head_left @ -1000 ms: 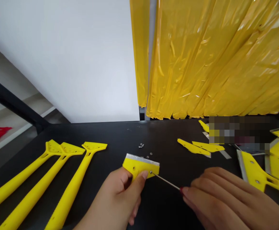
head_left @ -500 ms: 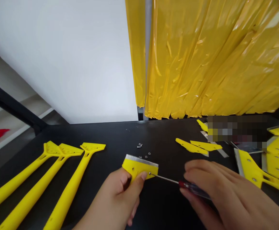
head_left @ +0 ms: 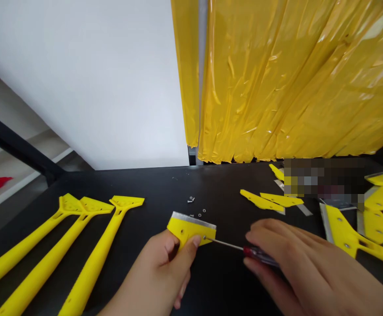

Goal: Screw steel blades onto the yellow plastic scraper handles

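Observation:
My left hand (head_left: 165, 267) is closed around the head of a yellow scraper (head_left: 191, 228), whose metal blade edge faces away from me. The thumb presses beside a screw (head_left: 205, 237) at the right end of the head; another hole to the left shows no screw. Between the fingers and thumb of my right hand (head_left: 296, 259) is a screwdriver (head_left: 252, 252) with a red and clear handle. Its thin shaft runs leftward, and the tip meets that screw. The scraper's handle is hidden behind my left hand.
Several small screws and nuts (head_left: 191, 200) lie beyond the scraper on the black table (head_left: 152, 184). Yellow scraper handles (head_left: 95, 250) rest at left. Loose yellow plates (head_left: 263, 201) with blades lie at right, near scrapers with screws (head_left: 345, 232). A yellow plastic curtain (head_left: 277, 79) hangs behind.
My right hand has shifted slightly left and its grip on the screwdriver handle has turned a little. The scraper stays in my left hand, with the tip still at the screw.

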Tool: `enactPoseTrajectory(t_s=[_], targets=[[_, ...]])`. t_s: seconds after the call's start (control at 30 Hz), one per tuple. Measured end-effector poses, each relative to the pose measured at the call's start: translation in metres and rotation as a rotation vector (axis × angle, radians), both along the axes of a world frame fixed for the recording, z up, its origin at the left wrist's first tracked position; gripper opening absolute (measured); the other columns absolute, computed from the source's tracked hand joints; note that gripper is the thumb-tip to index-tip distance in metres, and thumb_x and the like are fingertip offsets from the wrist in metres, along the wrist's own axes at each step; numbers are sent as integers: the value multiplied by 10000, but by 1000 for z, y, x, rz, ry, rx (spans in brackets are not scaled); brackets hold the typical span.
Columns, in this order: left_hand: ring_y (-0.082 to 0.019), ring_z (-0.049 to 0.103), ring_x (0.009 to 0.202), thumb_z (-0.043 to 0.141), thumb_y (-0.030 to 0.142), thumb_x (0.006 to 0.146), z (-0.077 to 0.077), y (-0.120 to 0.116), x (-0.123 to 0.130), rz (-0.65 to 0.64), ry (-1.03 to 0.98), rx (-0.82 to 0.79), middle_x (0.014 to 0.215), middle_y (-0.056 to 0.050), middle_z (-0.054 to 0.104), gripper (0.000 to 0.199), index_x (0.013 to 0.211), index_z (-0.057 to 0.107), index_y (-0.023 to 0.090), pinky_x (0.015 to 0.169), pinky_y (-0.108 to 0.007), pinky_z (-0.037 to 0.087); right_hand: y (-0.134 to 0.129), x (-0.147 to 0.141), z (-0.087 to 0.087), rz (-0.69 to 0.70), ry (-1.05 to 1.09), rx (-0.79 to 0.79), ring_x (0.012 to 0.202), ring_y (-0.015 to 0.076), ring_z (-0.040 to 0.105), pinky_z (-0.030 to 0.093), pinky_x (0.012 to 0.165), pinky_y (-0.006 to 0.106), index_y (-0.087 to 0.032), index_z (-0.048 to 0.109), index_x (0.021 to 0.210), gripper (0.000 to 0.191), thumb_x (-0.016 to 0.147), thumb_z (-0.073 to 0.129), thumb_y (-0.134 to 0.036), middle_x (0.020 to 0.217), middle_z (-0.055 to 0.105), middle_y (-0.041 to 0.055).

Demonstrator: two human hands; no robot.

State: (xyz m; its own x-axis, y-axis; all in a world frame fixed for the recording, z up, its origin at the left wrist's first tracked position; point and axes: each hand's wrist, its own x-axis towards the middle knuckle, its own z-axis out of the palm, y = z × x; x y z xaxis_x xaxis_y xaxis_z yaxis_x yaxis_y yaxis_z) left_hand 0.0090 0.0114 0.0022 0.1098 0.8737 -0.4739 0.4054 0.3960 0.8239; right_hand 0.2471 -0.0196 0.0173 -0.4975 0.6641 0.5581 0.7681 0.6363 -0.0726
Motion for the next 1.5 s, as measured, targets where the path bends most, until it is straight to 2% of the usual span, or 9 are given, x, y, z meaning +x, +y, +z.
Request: enactPoseTrajectory(t_s=[0.13,0.27,0.57,0.67,0.8,1.13,1.23,1.33,1.5], targets=[[-117,417,375,584,651,904,-1,1,1,3,-5,-8,401,50,468,545,557,464,248,451,-249,326,1,0,2,1,-7,-5,622,163,667,534,582,278,-201,579,1072,147,1052,441,-152,786,705,14],[-113,414,369,601,649,893,-2,1,1,3,-2,-8,400,51,473,539,562,473,244,444,-244,319,2,-1,1,20,-3,-17,579,151,654,503,535,264,-199,579,1064,157,1040,439,-132,747,693,1],[-109,399,363,586,668,893,-2,-1,2,-6,-13,-15,385,53,455,561,551,460,243,434,-234,297,0,2,-3,2,11,1,594,152,649,477,555,285,-202,573,1045,157,1074,421,-178,746,679,-6],[-114,407,365,595,684,879,-1,-2,4,9,-13,-14,394,48,468,563,556,465,242,430,-236,295,-1,3,-3,19,-34,-23,533,143,608,447,528,290,-223,560,941,150,1067,483,-195,670,634,-34],[-114,416,366,598,688,879,-1,-1,3,2,-16,-16,398,47,478,562,564,473,239,436,-236,305,-2,2,-3,16,0,15,583,162,644,459,531,299,-206,564,1023,142,1078,434,-219,731,669,-6],[-109,412,368,613,663,882,-6,2,1,13,-26,-26,410,58,479,521,607,502,236,431,-234,309,-1,0,-3,26,-14,-68,559,153,621,443,510,293,-227,524,979,177,1102,396,-229,699,623,-34],[-105,409,369,596,667,890,-5,1,1,1,-17,-24,398,55,473,537,589,490,235,432,-228,316,-1,0,-4,-18,-22,-75,526,146,608,419,486,293,-244,494,907,226,1109,393,-252,664,610,-47],[-109,411,366,591,672,891,-5,0,2,-2,-5,-29,394,53,471,542,582,479,240,429,-230,320,1,0,-3,-52,-7,-67,559,151,649,440,499,290,-242,504,935,255,1125,352,-317,704,651,-28],[-122,428,373,638,661,862,-4,2,3,34,0,-19,410,58,481,511,600,494,247,425,-239,333,4,2,-1,-69,-42,-108,521,141,641,440,477,273,-245,503,933,252,1124,358,-322,676,639,-39]])
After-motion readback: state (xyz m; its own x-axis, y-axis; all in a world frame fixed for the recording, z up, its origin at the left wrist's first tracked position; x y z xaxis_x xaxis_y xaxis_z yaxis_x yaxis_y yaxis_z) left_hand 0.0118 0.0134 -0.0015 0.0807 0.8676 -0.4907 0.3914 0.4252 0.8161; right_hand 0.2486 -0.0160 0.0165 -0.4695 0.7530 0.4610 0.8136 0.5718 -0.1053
